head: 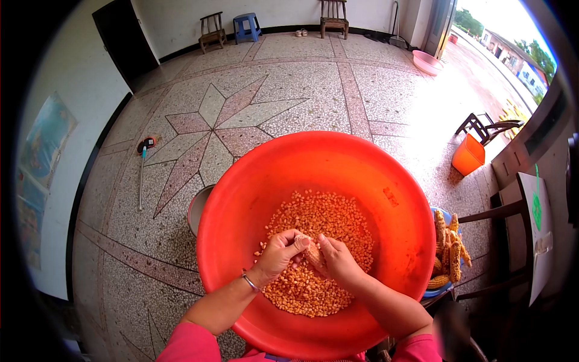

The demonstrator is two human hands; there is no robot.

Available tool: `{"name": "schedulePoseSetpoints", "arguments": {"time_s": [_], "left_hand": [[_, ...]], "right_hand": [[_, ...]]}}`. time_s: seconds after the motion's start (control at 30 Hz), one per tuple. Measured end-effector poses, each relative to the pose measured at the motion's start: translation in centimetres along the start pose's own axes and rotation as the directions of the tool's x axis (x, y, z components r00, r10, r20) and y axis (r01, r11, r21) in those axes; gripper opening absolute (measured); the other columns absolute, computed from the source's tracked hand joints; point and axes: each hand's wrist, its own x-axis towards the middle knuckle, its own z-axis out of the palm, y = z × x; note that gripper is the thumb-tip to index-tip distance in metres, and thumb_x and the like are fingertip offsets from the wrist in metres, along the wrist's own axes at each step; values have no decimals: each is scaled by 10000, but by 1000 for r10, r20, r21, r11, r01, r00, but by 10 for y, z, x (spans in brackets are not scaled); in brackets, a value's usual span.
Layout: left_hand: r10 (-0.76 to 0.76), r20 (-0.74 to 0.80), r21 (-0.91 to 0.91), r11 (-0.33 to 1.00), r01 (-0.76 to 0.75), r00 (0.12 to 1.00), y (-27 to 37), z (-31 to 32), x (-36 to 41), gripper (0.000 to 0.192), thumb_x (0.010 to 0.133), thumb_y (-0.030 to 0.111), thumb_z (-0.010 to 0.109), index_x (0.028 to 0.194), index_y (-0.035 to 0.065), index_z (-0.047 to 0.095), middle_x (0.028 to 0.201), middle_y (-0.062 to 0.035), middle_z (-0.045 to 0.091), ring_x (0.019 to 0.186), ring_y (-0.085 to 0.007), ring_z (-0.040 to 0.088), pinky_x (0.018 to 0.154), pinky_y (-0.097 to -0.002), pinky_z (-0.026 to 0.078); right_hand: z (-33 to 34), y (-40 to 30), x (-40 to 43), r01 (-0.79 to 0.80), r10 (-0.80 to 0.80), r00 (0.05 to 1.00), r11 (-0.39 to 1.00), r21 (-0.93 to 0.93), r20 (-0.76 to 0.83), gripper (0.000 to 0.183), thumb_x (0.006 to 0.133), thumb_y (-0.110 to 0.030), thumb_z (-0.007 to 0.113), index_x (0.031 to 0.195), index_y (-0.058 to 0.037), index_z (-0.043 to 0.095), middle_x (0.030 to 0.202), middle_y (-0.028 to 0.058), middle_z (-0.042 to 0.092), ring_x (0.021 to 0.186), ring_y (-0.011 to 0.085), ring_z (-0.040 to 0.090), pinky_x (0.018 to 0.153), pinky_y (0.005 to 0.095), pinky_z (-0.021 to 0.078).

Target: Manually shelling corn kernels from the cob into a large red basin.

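Observation:
Both my hands meet over a large red plastic basin [253, 181]. Between them is a corn cob [313, 254], its visible side mostly stripped of kernels. My left hand [280, 253], with a silver bangle at the wrist, pinches the cob's upper end between thumb and fingers. Around the lower right part of the cob my right hand [339, 260] is closed, thumb up near the tip. Loose orange-yellow corn kernels [312, 212] cover the basin's bottom beneath the hands. My palms and some fingers are hidden.
At right, a blue basin [438, 292] holds several corn cobs [448, 249]. Nearby are an orange bin [469, 154] and a dark chair [486, 129]. A grey container [199, 210] sits partly under the red basin's left rim. A long-handled tool [142, 176] lies on the terrazzo floor.

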Motion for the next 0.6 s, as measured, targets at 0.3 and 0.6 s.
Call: {"name": "schedulePoseSetpoints", "arguments": {"time_s": [0.3, 0.6], "left_hand": [[33, -159, -81, 996, -46, 987, 2, -5, 4, 205, 894, 281, 589, 880, 77, 574, 709, 18, 567, 514, -39, 480, 417, -176, 396], [15, -129, -137, 990, -33, 992, 3, -5, 4, 193, 899, 259, 584, 911, 67, 573, 719, 7, 568, 545, -48, 490, 451, -178, 425]], "right_hand": [[-8, -6, -1, -45, 46, 999, 974, 222, 3, 371, 969, -358, 397, 1107, -22, 471, 905, 99, 594, 696, 180, 619, 520, 278, 509], [-16, 12, 10, 62, -61, 998, 995, 84, -18, 235, 934, -237, 519, 1034, -27, 487, 843, 65, 584, 672, 151, 614, 496, 261, 497]]}}
